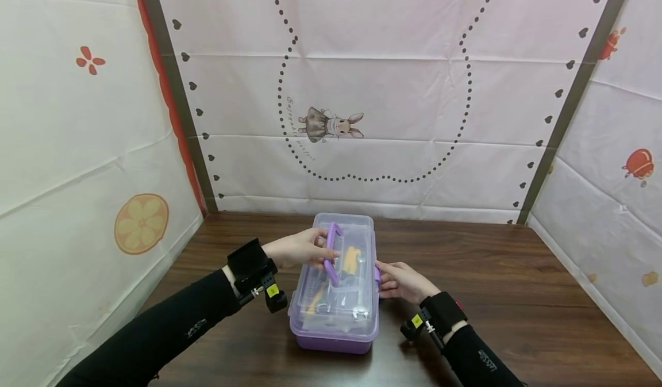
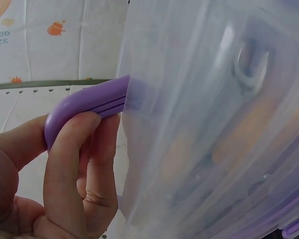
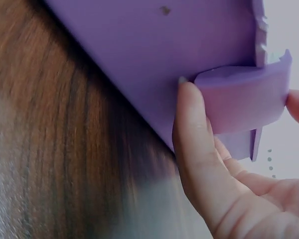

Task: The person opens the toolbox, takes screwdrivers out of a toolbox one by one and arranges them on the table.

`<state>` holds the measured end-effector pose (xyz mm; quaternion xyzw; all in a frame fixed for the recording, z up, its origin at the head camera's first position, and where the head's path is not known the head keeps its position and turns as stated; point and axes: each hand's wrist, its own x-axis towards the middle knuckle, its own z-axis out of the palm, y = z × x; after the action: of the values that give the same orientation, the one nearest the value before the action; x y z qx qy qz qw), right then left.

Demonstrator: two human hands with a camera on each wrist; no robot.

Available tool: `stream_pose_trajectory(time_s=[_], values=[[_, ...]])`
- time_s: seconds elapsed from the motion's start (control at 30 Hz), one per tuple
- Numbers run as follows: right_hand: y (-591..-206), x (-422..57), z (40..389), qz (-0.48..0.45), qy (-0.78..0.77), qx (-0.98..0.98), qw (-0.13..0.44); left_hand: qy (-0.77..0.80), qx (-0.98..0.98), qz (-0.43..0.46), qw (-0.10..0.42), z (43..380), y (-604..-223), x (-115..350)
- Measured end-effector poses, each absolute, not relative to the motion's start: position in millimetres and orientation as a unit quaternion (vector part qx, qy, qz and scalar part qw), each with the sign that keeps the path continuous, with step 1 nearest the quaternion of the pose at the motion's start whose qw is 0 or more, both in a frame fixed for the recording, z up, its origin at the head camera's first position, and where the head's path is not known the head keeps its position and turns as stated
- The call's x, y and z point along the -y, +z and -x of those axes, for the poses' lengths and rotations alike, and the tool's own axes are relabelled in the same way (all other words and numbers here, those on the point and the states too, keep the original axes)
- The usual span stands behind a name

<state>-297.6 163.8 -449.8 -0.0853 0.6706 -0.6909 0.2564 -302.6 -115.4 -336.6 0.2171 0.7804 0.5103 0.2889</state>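
Pinching: L hand [image 1: 302, 250] on purple handle [image 2: 87, 103], R hand [image 1: 405, 282] side latch [image 3: 244, 102] | clear box lid [image 1: 354, 301] over yellow pcs [image 1: 351, 260] | cloth bkdrop [image 1: 388, 99]

Black-sleeved left arm [image 1: 170, 318] slanting across the table's [image 1: 465, 249] left edge, left hand [image 1: 302, 248] pinching, nearer the far edge than the right hand [image 1: 405, 282], also pinching, right arm [image 1: 476, 358] angled inward, both wrists strapped.
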Motion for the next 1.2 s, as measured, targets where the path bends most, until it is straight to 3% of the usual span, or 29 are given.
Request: stream_pose_trajectory(time_s=[0.63,1.2], values=[[-454,-170,305,0.060,-0.707,-0.625,0.325,0.513,-0.776,-0.222,0.291,301,-337,116],[-435,-171,299,0.058,-0.633,-0.733,0.243,0.511,-0.781,-0.223,0.282,301,-337,116]])
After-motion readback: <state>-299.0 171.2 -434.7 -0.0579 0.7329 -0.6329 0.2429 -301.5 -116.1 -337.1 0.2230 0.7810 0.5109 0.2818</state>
